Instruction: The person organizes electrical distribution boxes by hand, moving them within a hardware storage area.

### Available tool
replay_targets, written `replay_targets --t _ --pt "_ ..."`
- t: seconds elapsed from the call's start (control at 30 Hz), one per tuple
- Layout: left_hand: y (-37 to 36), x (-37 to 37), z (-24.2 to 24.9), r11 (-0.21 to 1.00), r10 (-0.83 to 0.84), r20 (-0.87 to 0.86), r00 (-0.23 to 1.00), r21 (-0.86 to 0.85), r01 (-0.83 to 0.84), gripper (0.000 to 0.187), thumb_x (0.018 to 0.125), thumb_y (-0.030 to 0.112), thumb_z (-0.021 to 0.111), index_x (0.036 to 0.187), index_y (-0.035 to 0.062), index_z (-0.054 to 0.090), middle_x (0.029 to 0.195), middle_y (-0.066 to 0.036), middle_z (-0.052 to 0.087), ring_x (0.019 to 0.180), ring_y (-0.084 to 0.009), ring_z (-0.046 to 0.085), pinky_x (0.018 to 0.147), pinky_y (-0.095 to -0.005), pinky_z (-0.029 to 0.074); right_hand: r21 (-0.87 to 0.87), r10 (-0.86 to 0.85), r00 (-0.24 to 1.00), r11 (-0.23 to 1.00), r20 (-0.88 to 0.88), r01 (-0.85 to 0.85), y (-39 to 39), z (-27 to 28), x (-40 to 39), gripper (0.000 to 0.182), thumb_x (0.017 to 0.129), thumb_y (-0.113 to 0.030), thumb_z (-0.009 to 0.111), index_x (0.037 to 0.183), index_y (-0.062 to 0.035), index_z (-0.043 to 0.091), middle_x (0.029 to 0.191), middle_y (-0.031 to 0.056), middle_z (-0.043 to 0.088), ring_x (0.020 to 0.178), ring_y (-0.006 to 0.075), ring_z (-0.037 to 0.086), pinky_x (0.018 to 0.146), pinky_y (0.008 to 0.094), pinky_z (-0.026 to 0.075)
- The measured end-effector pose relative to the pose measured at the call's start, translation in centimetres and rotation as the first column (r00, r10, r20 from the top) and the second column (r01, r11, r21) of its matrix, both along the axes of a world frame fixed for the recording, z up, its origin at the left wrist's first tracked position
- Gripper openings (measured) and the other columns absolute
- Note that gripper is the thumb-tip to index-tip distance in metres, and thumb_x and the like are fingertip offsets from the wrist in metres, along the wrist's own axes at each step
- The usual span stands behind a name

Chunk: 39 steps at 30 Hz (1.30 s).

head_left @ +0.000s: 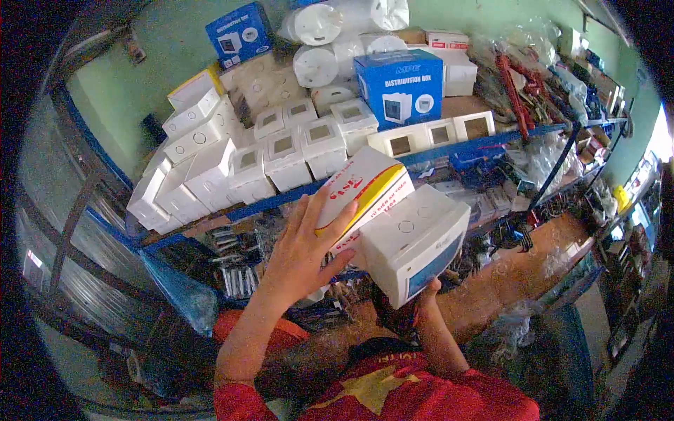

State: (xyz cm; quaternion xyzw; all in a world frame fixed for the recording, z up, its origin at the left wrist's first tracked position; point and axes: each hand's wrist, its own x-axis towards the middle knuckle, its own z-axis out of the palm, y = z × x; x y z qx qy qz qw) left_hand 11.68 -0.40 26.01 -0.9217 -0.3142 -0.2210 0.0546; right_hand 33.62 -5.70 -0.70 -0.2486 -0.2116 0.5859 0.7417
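Note:
My left hand point(305, 245) presses against the left side of a white, yellow and red carton point(368, 186), fingers spread over its face. A white plastic box point(414, 238) with a dark blue window sticks out of the carton's right side, tilted. Under that box's lower right corner is my right hand point(430, 291), its thumb at the edge and its other fingers mostly hidden. Both things are in front of the blue-edged shelf, close to my chest.
Several white boxes point(284, 158) stand on the shelf at the left. A blue distribution box carton point(400, 88) is behind, with white frames point(441, 133) before it. Wrapped rolls point(316, 64) are stacked at the back. An orange-red round object point(260, 328) lies below.

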Motion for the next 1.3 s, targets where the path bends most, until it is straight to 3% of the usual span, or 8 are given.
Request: replay_targets --t 0.43,0.53,0.63,0.73,0.77,0.97,1.1,1.3 --pt "-3.4 1.4 0.3 0.981 -0.147 0.197 0.969 0.155 0.117 0.065 0.065 0.031 0.075 0.127 0.0304 0.055 0.137 -0.025 0.034 0.125 -0.0471 0.033 0.103 -0.0610 0.025 -0.157 -0.012 1.000 0.988 -0.003 0.011 -0.4 3.5 3.8 0.098 0.067 -0.064 0.066 0.138 -0.0047 0.034 0.128 0.0140 0.049 0.114 0.0331 0.051 0.098 0.0468 0.042" --pt "-3.3 1.9 1.9 0.974 -0.148 0.154 0.977 0.192 0.118 0.078 0.064 0.032 0.079 0.135 0.0238 0.047 0.137 -0.024 0.032 0.125 -0.0457 0.033 0.103 -0.0587 0.027 -0.182 -0.002 1.000 0.983 -0.003 0.002 -0.5 3.8 3.8 0.097 0.067 -0.064 0.066 0.138 -0.0049 0.034 0.129 0.0139 0.049 0.114 0.0330 0.050 0.098 0.0468 0.042" --pt "-2.7 2.1 0.5 0.974 -0.146 0.574 0.806 0.225 0.016 0.105 0.061 0.037 0.085 0.145 0.0141 0.024 0.139 -0.022 0.031 0.128 -0.0397 0.033 0.105 -0.0522 0.030 -0.211 0.018 1.000 0.977 -0.006 -0.019 -0.6 4.0 4.2 0.097 0.068 -0.063 0.066 0.138 -0.0050 0.034 0.129 0.0138 0.049 0.115 0.0329 0.050 0.099 0.0467 0.042" --pt "-3.0 2.8 -0.1 0.965 0.039 0.882 0.470 -0.155 0.210 0.122 0.064 0.035 0.085 0.148 0.0136 -0.002 0.147 -0.020 0.016 0.136 -0.0316 0.025 0.108 -0.0490 0.027 -0.254 0.018 1.000 0.967 -0.007 -0.019 -1.1 4.5 4.8 0.096 0.068 -0.063 0.065 0.138 -0.0051 0.034 0.129 0.0138 0.049 0.115 0.0328 0.050 0.099 0.0466 0.042" --pt "-3.2 2.9 -0.2 0.966 0.155 0.802 0.577 -0.244 0.080 0.129 0.064 0.029 0.085 0.146 0.0123 -0.015 0.146 -0.020 0.023 0.134 -0.0298 0.030 0.106 -0.0452 0.031 -0.262 0.028 1.000 0.965 0.005 -0.026 -1.0 4.7 4.7 0.096 0.068 -0.063 0.065 0.138 -0.0052 0.034 0.129 0.0138 0.049 0.115 0.0327 0.050 0.099 0.0466 0.042" --pt "-0.7 -0.8 3.5 0.899 0.248 0.957 0.151 -0.285 0.332 0.112 0.070 0.013 0.078 0.147 0.0105 -0.004 0.136 -0.022 0.041 0.123 -0.0311 0.046 0.100 -0.0439 0.040 -0.313 0.035 0.999 0.949 0.017 -0.027 -1.2 4.9 4.1 0.095 0.069 -0.063 0.065 0.138 -0.0054 0.033 0.130 0.0136 0.048 0.115 0.0325 0.050 0.099 0.0464 0.042" --pt "5.2 -7.4 12.5 0.944 0.071 0.996 -0.050 -0.051 0.327 0.070 0.078 0.029 0.067 0.135 0.0055 0.033 0.125 -0.012 0.049 0.112 -0.0269 0.053 0.093 -0.0408 0.046 -0.343 0.004 1.000 0.939 0.023 0.004 -0.6 5.3 2.4 0.094 0.070 -0.063 0.064 0.138 -0.0056 0.033 0.130 0.0136 0.048 0.116 0.0324 0.049 0.099 0.0463 0.041" --pt "20.8 -21.1 24.3 0.927 0.235 0.971 0.044 -0.238 0.291 0.068 0.073 0.050 0.068 0.125 0.0096 0.050 0.115 -0.011 0.057 0.107 -0.0266 0.055 0.090 -0.0462 0.045 -0.379 -0.095 0.995 0.920 0.030 0.099 1.1 6.0 -1.6 0.093 0.071 -0.062 0.064 0.138 -0.0059 0.033 0.130 0.0134 0.048 0.116 0.0322 0.049 0.100 0.0462 0.041"
